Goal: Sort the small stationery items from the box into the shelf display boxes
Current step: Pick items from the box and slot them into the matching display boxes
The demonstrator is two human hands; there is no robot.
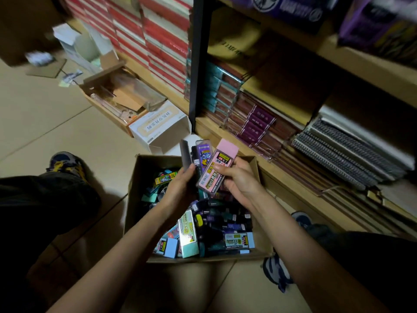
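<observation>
Your right hand (239, 177) pinches a pink case (217, 168) by its lower half, thumb on the printed label and fingers curled behind. The grip is closed round it, and the plain pink cap points up toward the shelf (293, 184). Just beside it, the grip of your left hand (180, 188) is wrapped round a fan of slimmer cases: a purple case (204, 152), a dark case (194, 154) and a grey case (185, 154). Your palm hides their lower ends, so you cannot tell whether more sit behind them. The pink case overlaps the purple one, though actual contact is unclear.

Both hands are above the open cardboard box (140, 177) on the floor (45, 123) between your legs. Inside lies a loose heap of small cases (214, 222) in teal, black, purple and white. Your forearms cover the middle of the heap, and most labels are too small to read.

Beyond the box, an open white carton (158, 129) lies on its side against the shelf foot, its inside in shadow. Behind it, a brown carton (117, 93) holds clear plastic and cardboard scraps. On the shelf, purple-banded packs (259, 125) and spiral notebooks (349, 159) lie stacked. The purple boxes (372, 30) on the board above are blurred and cut off by the frame. A shoe (65, 163) shows at the left, and your dark trouser legs fill both lower corners.
</observation>
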